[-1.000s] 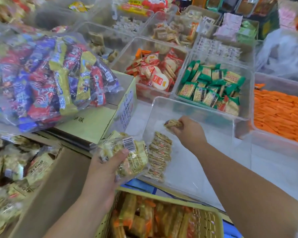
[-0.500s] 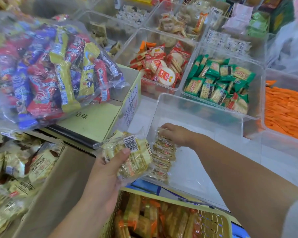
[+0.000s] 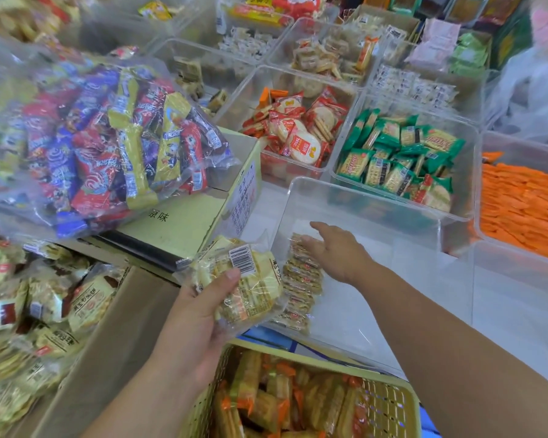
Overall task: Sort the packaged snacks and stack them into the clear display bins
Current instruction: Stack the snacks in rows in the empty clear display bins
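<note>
**Row of crackers in the near bin, one hand flat above it, one gripping the bag**

Much of the scene is blurred or cropped. The big bag of mixed bars (image 3: 108, 143) at the upper left is smeared, and its left side runs out of view. The yellow carton (image 3: 184, 222) under it shows only part of its top and one printed side. The far bins are too soft to read. The yellow basket (image 3: 389, 406) is cut by the bottom edge, as are both forearms. The cream packets (image 3: 45, 311) at the left run past the frame edge.

The left hand (image 3: 200, 314) grips a clear bag of crackers (image 3: 244, 279) just beside the near-left corner of the clear bin (image 3: 364, 200). The thumb lies across the front of the bag below its barcode label. The other fingers are hidden behind the bag, and the bag covers the lower left end of the row.

The right hand (image 3: 336, 251) reaches into the bin palm down, with fingers straight and together and the thumb spread towards the far wall. It holds nothing. Its fingertips sit over the far end of the row of cracker packets (image 3: 301, 289), which lies along the bin's left wall. Whether they press on the top packet or hover just above it cannot be told.

Beyond the bin stand the bin of green packets (image 3: 402, 159), the bin of red-and-white packets (image 3: 295, 131) and, to the right, the bin of orange packets (image 3: 519, 203).
</note>
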Demonstrator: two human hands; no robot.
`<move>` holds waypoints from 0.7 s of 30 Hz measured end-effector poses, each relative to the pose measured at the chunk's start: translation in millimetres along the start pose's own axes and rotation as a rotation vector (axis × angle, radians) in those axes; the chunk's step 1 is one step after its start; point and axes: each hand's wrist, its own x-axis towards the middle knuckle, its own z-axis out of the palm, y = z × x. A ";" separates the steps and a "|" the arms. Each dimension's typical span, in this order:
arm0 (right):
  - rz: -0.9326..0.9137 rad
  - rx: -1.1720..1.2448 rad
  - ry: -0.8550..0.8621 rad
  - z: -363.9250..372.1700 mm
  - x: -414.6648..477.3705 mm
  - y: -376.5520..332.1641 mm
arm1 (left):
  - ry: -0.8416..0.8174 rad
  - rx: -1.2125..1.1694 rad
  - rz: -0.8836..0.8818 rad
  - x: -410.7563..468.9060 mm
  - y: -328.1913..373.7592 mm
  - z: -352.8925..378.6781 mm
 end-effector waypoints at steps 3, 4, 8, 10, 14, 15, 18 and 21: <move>-0.227 0.139 0.129 -14.1 -53.9 -11.1 | -0.017 0.017 -0.038 -13.5 2.0 2.1; -0.337 0.170 0.146 -17.3 -75.8 -15.6 | -0.021 0.030 -0.047 -18.4 2.3 2.6; -0.700 0.100 0.199 -13.7 -147.8 -33.6 | -0.036 0.151 -0.089 -36.6 -2.8 6.1; -0.800 0.050 0.249 -5.9 -167.1 -37.5 | -0.072 0.210 -0.140 -44.3 -6.7 9.3; -0.804 0.111 0.305 -2.1 -192.3 -34.9 | -0.169 0.166 -0.214 -55.3 -13.7 13.3; -0.789 0.149 0.320 -0.9 -198.0 -34.7 | -0.174 0.127 -0.232 -56.6 -15.2 13.6; -0.637 0.329 0.384 6.0 -212.9 -38.3 | -0.090 0.163 -0.226 -58.5 -20.9 15.0; -0.326 0.662 0.500 4.4 -224.3 -44.6 | 0.041 0.299 -0.146 -61.1 -26.6 20.8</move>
